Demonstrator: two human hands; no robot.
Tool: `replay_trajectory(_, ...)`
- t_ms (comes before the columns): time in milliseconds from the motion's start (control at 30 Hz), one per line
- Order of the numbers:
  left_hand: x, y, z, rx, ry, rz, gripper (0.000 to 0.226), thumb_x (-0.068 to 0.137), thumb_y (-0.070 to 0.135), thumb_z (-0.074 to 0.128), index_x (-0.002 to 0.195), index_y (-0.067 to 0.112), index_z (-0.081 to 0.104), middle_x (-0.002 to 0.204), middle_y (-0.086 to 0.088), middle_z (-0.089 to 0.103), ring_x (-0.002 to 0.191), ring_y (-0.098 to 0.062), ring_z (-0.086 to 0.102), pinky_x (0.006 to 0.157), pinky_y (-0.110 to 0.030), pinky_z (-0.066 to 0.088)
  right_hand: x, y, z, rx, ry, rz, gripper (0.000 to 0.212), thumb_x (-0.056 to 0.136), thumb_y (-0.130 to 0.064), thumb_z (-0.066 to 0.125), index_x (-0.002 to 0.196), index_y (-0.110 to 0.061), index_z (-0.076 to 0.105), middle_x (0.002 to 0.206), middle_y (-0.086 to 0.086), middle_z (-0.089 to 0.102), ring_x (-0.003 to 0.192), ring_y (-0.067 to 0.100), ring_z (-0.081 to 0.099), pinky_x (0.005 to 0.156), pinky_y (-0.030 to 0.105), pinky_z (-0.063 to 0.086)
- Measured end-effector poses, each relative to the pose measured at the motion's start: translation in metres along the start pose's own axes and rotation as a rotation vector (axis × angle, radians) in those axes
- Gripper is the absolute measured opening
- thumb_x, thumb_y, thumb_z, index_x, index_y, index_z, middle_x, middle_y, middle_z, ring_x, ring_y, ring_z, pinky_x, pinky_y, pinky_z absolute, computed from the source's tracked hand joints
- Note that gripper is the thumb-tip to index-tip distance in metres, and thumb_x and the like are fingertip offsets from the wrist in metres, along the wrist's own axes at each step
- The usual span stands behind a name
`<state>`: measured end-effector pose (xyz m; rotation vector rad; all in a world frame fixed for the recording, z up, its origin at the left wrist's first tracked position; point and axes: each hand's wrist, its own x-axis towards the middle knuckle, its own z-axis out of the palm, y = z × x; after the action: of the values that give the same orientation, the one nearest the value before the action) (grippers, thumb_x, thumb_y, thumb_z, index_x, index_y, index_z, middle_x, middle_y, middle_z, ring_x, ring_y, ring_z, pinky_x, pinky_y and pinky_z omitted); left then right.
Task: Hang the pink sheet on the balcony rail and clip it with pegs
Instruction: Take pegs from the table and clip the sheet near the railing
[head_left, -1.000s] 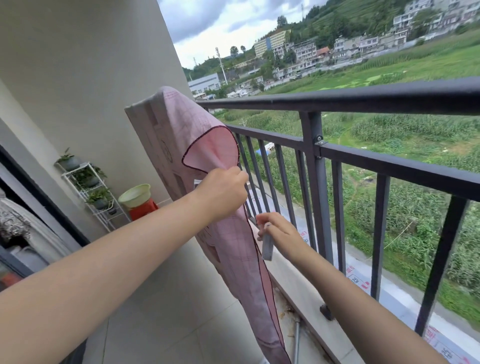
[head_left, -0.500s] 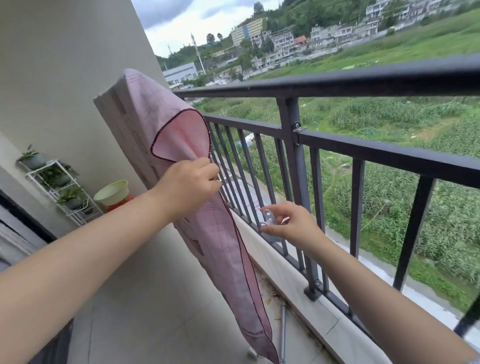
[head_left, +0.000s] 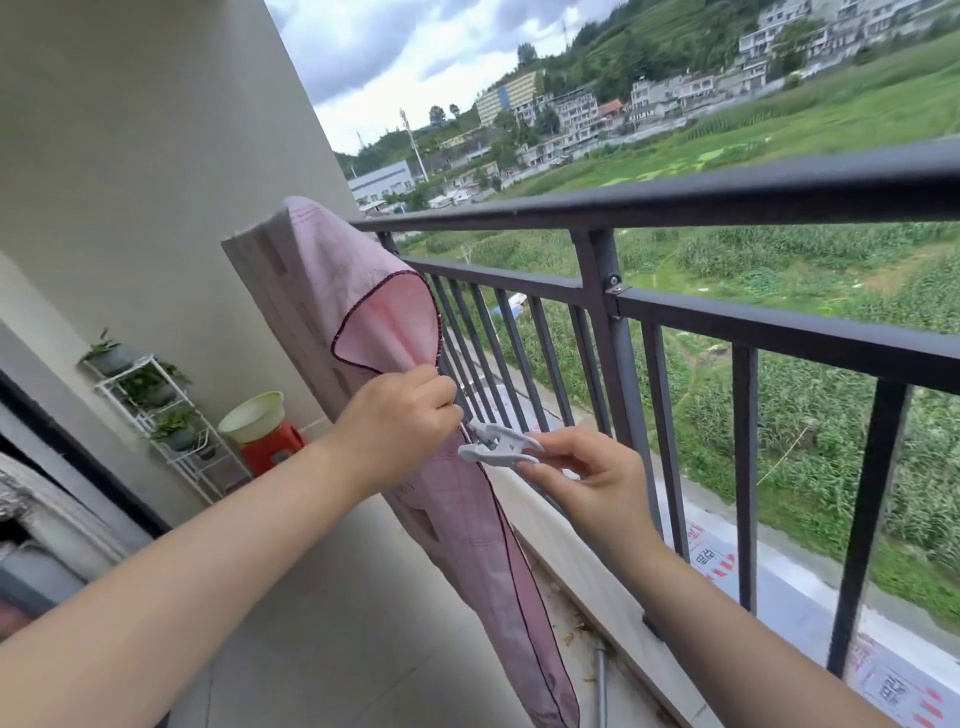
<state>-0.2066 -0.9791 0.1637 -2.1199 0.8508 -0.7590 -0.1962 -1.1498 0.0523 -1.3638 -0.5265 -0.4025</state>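
The pink sheet (head_left: 332, 291), edged in dark thread, hangs draped over the far left end of the dark balcony rail (head_left: 675, 200) and trails down to the floor. My left hand (head_left: 400, 415) grips a bunched fold of the sheet's edge beside the railing bars. My right hand (head_left: 587, 467) pinches the tail of a white peg (head_left: 496, 444). The peg's jaws point left, touching the sheet edge just below my left fingers. Whether the jaws bite the cloth is unclear.
A white plant rack (head_left: 161, 415) with potted plants stands by the wall at left. A pale green basin (head_left: 252, 415) sits on a red stool (head_left: 272, 447). A concrete kerb (head_left: 597, 582) runs under the railing bars. Fields and buildings lie beyond.
My right hand has lifted the peg from low by the bars up to the sheet edge under my left hand, which keeps its grip. The view has shifted.
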Motion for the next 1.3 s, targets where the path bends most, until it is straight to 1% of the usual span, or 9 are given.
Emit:
replay_trajectory(333,-0.004,0.001,-0.004,-0.325,0.048,-0.107,0.025,0.068,0.004,0.042,0.074,0.011,0.065,0.067,-0.003,0.06,0.056,-0.02,0.055,0.043,-0.022,0.047,0.011,0.011,0.028,0.001,-0.068,0.131,0.031,0.074,-0.002,0.068,0.103,-0.01,0.061,0.087,-0.012,0.059,0.072,-0.01,0.06,0.072,0.006,0.048)
replay_trajectory(433,-0.013,0.016,-0.022,-1.013,0.116,-0.594,0.034,0.065,0.014,0.043,0.096,0.027,0.05,0.087,0.006,0.045,0.077,-0.008,0.045,0.073,-0.012,0.039,0.009,0.013,0.021,0.009,-0.066,0.178,0.039,0.077,-0.001,0.066,0.114,-0.006,0.057,0.093,-0.003,0.06,0.074,-0.006,0.059,0.071,0.01,0.048)
replay_trajectory(533,-0.024,0.039,-0.024,-1.486,0.021,-1.041,0.039,0.069,-0.001,0.043,0.091,0.03,0.033,0.093,0.002,0.039,0.085,-0.019,0.045,0.081,-0.031,0.043,0.007,0.014,0.009,-0.019,-0.029,0.181,0.042,0.08,0.001,0.061,0.12,-0.007,0.052,0.095,-0.003,0.058,0.082,-0.005,0.057,0.068,0.005,0.048)
replay_trajectory(600,-0.033,0.051,-0.02,-1.576,-0.113,-1.154,0.045,0.081,-0.014,0.043,0.101,0.024,0.027,0.098,-0.003,0.035,0.083,-0.021,0.048,0.076,-0.039,0.055,0.005,0.014,0.001,-0.067,-0.041,0.178,0.038,0.082,0.0,0.058,0.118,-0.009,0.053,0.096,-0.003,0.059,0.084,-0.008,0.056,0.068,0.005,0.047)
replay_trajectory(767,-0.049,0.066,-0.004,-1.87,-0.164,-1.42,0.035,0.09,-0.003,0.045,0.114,0.012,0.026,0.092,-0.011,0.052,0.053,-0.008,0.064,0.042,-0.015,0.051,-0.003,0.014,-0.011,-0.116,-0.038,0.208,0.018,0.084,-0.003,0.055,0.099,-0.011,0.061,0.092,0.006,0.064,0.083,0.012,0.058,0.074,0.022,0.048)
replay_trajectory(833,-0.05,0.068,0.005,-1.909,-0.145,-1.701,0.01,0.094,0.011,0.045,0.098,0.003,0.041,0.063,-0.015,0.062,0.031,-0.007,0.056,0.029,-0.01,0.036,-0.007,0.015,-0.013,-0.108,-0.067,0.239,0.016,0.085,-0.002,0.054,0.09,-0.015,0.061,0.086,0.007,0.065,0.082,0.018,0.059,0.078,0.035,0.049)
replay_trajectory(900,-0.055,0.073,0.014,-1.893,-0.267,-1.875,0.03,0.094,0.03,0.039,0.074,0.008,0.044,0.041,-0.009,0.058,0.021,-0.008,0.043,0.028,-0.006,0.026,-0.012,0.017,-0.014,-0.101,-0.095,0.26,0.022,0.085,0.0,0.052,0.08,-0.02,0.061,0.078,0.006,0.064,0.077,0.019,0.059,0.077,0.038,0.049)
replay_trajectory(1167,-0.066,0.083,0.017,-2.212,-0.357,-1.797,0.019,0.08,0.005,0.028,0.067,0.008,0.041,0.052,-0.005,0.044,0.028,-0.01,0.04,0.033,-0.011,0.029,-0.026,0.022,-0.009,-0.056,-0.215,0.333,0.035,0.084,0.004,0.049,0.071,-0.027,0.06,0.066,-0.002,0.062,0.06,0.004,0.057,0.071,0.033,0.049)
replay_trajectory(1300,-0.068,0.097,0.015,-1.87,-0.424,-1.432,0.009,0.09,0.005,0.051,0.085,0.007,0.058,0.059,0.002,0.062,0.044,-0.002,0.053,0.043,-0.011,0.042,-0.028,0.023,-0.005,-0.146,-0.35,0.349,0.019,0.085,-0.005,0.054,0.089,-0.022,0.06,0.087,0.001,0.064,0.085,0.016,0.059,0.078,0.031,0.048)
